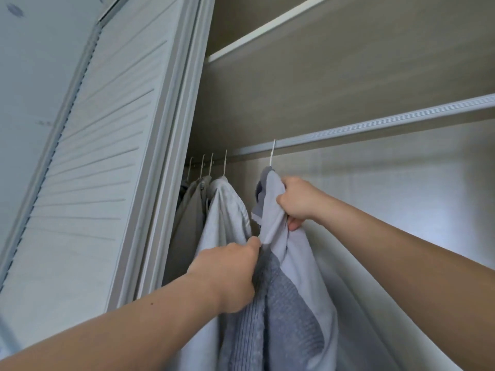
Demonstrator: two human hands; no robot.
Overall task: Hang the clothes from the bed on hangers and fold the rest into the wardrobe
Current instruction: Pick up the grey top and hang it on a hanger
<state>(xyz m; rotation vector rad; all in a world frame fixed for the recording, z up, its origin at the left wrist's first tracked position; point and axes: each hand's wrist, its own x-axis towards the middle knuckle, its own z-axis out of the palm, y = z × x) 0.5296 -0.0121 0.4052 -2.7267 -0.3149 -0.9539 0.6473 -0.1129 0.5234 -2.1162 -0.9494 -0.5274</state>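
Two bare hands are reaching up into the wardrobe (348,76), both working on one garment near the centre of the frame. The right hand (297,202), coming in from the right edge, is gripping the pale blue shirt (297,253) high up by its shoulder, with its fingers curled tight round a bunch of cloth just below the collar. The left hand (227,274), rising from the lower left, is clutching the front of the same shirt lower down, where a blue-grey knit (284,303) is showing between the open fronts. Its fingertips are buried in the folds, so it seems to be holding both layers, though that is hard to make out. The shirt is hanging from a white hanger hook (272,153), which is reaching up to the metal rail (375,127) running from the centre toward the right edge. Just left of it a light grey shirt (227,210) is hanging close beside the left hand, and a beige garment (190,210) is hanging beyond that, with four more hooks lined up above them. A louvred door (101,156) is filling the left of the frame, and a white-edged shelf (267,28) is crossing the upper part.
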